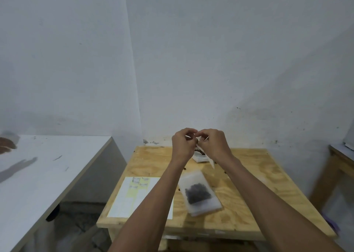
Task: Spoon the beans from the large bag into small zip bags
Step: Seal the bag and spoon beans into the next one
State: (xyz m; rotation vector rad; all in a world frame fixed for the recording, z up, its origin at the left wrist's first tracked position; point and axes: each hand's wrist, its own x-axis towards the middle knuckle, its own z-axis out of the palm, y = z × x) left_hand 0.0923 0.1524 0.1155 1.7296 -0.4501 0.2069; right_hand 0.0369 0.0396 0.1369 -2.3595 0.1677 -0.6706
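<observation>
Two hands raised together above the far middle of the plywood worktop [249,175]. Left hand [183,143] and right hand [212,142]: fingers [188,132] curled, pinching between them a small clear zip bag [197,146], mostly hidden; held up, probably so its mouth can be worked open or pressed shut; which one cannot be told.

One large bag [200,155], white, open-topped, with dark beans inside, directly below the hands at the far side, within easy reach for scooping.

One stack of small zip bags [200,191], near centre, the top one holding a dark clump of beans; probably laid flat as finished.

Several loose beans [185,168] scattered on the wood.

One label sheet [132,198], near left, partly under the left forearm.

Spoon: not discernible.
</observation>
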